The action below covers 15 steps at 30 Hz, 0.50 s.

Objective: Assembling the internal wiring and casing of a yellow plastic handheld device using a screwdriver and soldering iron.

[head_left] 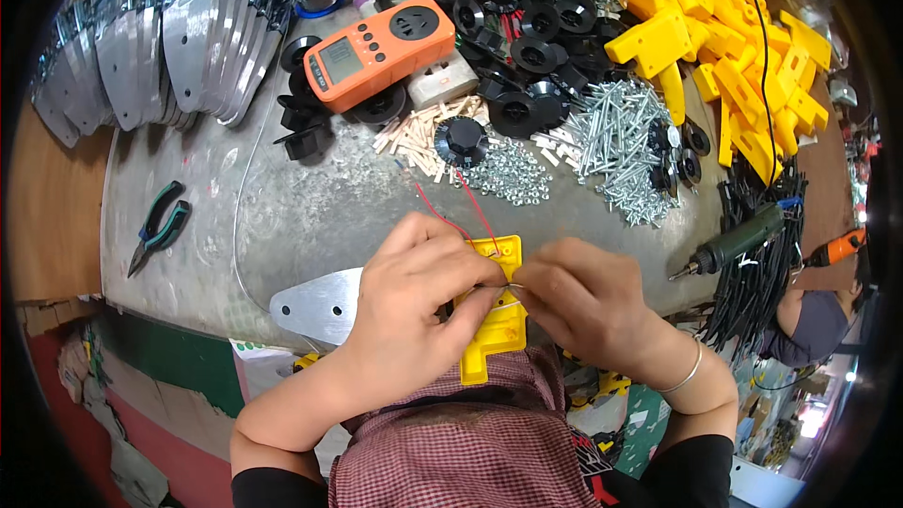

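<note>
A yellow plastic housing (496, 337) lies open side up in front of me at the table's near edge. Over its middle, my left hand (423, 287) and my right hand (585, 299) face each other, thumbs and fingers pinched on a thin wire (509, 286) that runs between them. Its ends are hidden by my fingers. Two red wires (478, 204) reach from the housing's far end toward a black round knob (462, 138). Beside my left hand, a silver metal plate (315, 304) with holes is partly covered.
Pliers (158, 228) lie at the left, below stacked metal plates (193, 47). An orange meter (379, 52) sits at the back. Screws (628, 146), nuts (508, 172) and yellow housings (724, 47) are heaped toward the right. A green electric screwdriver (738, 243) lies by black cables (752, 296).
</note>
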### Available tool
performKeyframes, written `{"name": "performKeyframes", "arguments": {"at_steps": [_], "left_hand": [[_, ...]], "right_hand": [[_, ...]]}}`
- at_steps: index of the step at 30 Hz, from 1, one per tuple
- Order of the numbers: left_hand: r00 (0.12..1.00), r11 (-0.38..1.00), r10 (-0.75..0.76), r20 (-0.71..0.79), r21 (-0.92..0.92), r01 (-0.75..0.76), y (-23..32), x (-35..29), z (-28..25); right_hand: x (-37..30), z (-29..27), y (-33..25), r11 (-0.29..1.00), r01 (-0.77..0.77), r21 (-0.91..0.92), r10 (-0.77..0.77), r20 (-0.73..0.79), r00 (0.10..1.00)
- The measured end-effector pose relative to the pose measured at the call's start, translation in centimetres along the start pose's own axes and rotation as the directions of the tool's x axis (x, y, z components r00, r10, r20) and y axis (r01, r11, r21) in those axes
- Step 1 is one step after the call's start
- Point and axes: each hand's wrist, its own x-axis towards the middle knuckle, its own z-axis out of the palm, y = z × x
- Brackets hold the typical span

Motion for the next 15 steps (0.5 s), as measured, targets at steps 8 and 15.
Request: {"name": "performKeyframes", "arguments": {"at_steps": [8, 15], "left_hand": [[0.993, 0.989, 0.113, -0.043, 0.102, -0.108, -0.3, -0.3, 0.2], [0.998, 0.998, -0.058, -0.005, -0.031, 0.057, -0.1, -0.1, 0.1]], "right_hand": [[1.7, -2.0, 0.3, -0.168, -0.861, 0.480, 0.273, 0.862, 0.427], [0.3, -0.5, -0.4, 0.999, -0.001, 0.042, -0.001, 0.066, 0.998]]}}
